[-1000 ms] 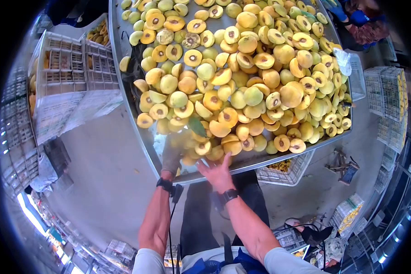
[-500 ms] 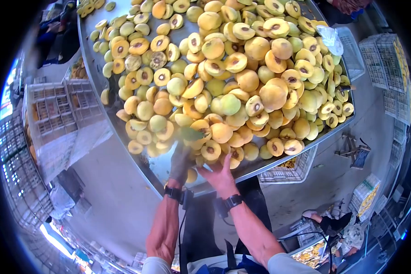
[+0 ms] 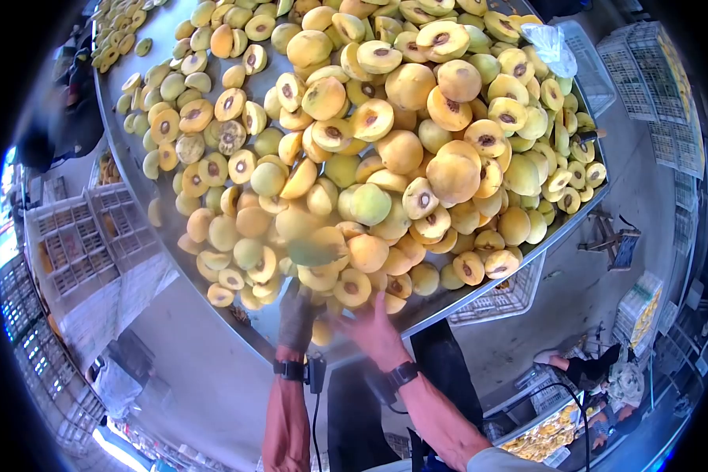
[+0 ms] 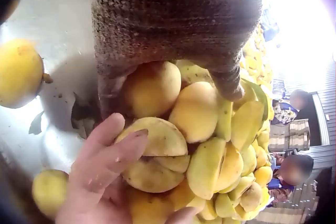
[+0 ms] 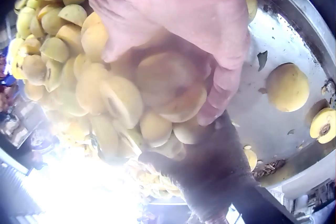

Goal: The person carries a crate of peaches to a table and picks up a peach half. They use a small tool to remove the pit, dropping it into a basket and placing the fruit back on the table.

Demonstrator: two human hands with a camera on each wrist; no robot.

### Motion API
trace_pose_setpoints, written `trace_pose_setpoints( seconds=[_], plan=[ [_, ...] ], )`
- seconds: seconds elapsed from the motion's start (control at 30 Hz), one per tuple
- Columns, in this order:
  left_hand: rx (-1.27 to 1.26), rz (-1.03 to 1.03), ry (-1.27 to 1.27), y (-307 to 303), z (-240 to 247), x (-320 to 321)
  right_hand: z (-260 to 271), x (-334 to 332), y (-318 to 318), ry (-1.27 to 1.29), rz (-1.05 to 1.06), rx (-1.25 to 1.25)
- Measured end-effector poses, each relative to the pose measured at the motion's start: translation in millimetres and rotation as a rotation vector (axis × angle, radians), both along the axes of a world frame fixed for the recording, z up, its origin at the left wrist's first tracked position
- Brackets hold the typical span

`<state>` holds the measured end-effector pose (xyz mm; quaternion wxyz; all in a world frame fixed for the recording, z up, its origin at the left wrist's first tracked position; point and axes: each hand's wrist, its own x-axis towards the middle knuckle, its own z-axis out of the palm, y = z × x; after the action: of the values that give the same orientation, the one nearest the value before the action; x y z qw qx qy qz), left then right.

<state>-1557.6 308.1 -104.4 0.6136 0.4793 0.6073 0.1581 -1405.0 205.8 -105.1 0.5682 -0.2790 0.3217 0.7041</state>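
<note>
The left hand (image 3: 295,326), in a dark knit glove, is at the pile's near edge; in the left wrist view the gloved hand (image 4: 178,24) curves its fingers round yellow fruit (image 4: 195,111). Bare and blurred in the head view, the right hand (image 3: 374,334) faces it from the right. In the right wrist view the right hand (image 5: 178,8) arches over fruit, its fingers bent round a halved piece (image 5: 184,103), with the gloved hand below. A green leaf (image 3: 316,248) lies on the heap of whole and halved fruit (image 3: 370,206) just beyond the hands.
The metal table's rim (image 3: 480,293) runs along the near side. Stacked crates (image 3: 79,244) stand at the left, more (image 3: 645,71) at the right, and one crate (image 3: 503,299) sits below the table edge. A plastic bag (image 3: 549,49) lies at the far right.
The table and pile have shifted left and down in the head view as the view moved. Both hands remain close together at the near edge, with the leaf and some nearby fruit now blurred.
</note>
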Motion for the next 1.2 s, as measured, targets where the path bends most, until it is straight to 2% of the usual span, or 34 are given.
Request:
trace_pose_setpoints(
  seconds=[0.03,0.1,0.13,0.17,0.2,0.23,0.27,0.3,0.33,0.37,0.43,0.5,0.57,0.63,0.7,0.77,0.83,0.87,0.97,1.0,1.03,1.1,1.2],
  plan=[
    [0.005,-0.005,-0.003,6.6,10.7,10.1,1.9,1.1,3.0,-0.028,0.006,0.001],
    [-0.137,0.315,-0.191,26.2,37.3,40.1,3.4,3.7,9.0,0.031,-0.028,-0.014],
    [0.211,-0.079,-0.004,35.1,36.6,40.5,8.1,5.7,15.4,0.000,-0.075,0.030],
    [0.218,-0.079,-0.007,38.6,26.9,38.5,10.6,7.2,22.6,-0.032,-0.122,0.079],
    [0.274,-0.185,0.091,38.7,16.2,35.6,7.3,2.9,26.0,0.025,-0.177,-0.030],
    [0.330,-0.294,0.189,38.7,10.0,32.5,11.0,1.5,23.6,0.027,-0.180,-0.027],
    [0.005,-0.056,0.043,48.9,26.6,47.4,18.8,1.7,28.3,0.141,-0.250,-0.104],
    [0.034,-0.058,0.041,54.3,17.1,45.6,19.2,3.6,38.2,0.255,-0.311,-0.163],
    [0.192,-0.099,0.027,49.0,1.1,38.3,12.0,7.0,31.8,0.957,-0.710,-0.268],
    [0.334,-0.146,0.013,52.5,9.2,45.0,16.5,8.7,36.7,0.960,-0.717,-0.266],
    [0.331,-0.182,-0.025,74.8,32.6,60.8,19.3,18.4,54.9,0.173,-0.192,-0.020],
    [-0.138,0.095,-0.172,93.0,54.1,75.6,31.3,37.3,68.9,0.108,-0.138,-0.046],
    [-0.125,0.125,-0.276,109.9,54.5,88.9,48.9,55.6,96.7,-0.163,0.016,0.123],
    [-0.240,0.125,-0.448,119.2,53.4,96.9,54.1,65.4,110.8,-0.207,-0.022,0.158],
    [-0.255,0.076,-0.376,138.9,50.7,114.9,51.2,82.4,121.2,-0.196,0.008,0.053],
    [-0.220,0.018,-0.379,156.3,47.8,131.0,68.9,105.9,145.9,-0.250,0.034,0.112],
    [-0.132,0.008,-0.404,164.4,67.5,156.2,78.4,119.1,158.7,-0.314,-0.062,0.145],
    [-0.122,0.057,-0.295,170.8,85.8,172.9,82.0,127.7,159.6,-0.508,0.054,0.178],
    [-0.071,-0.007,-0.382,180.8,73.2,189.6,87.1,149.4,174.3,-0.372,0.019,0.123],
    [-0.108,0.079,-0.411,181.5,86.6,206.2,92.1,156.9,180.5,-0.443,0.027,0.139],
    [-0.102,0.074,-0.407,188.9,84.4,209.7,95.3,162.4,187.5,-0.439,0.022,0.145],
    [-0.034,0.015,-0.267,202.4,72.0,211.4,100.3,169.8,199.9,-0.616,0.127,0.149],
    [0.024,0.032,-0.249,211.3,62.3,216.3,97.5,172.0,212.7,-0.608,0.080,0.121]
  ],
)
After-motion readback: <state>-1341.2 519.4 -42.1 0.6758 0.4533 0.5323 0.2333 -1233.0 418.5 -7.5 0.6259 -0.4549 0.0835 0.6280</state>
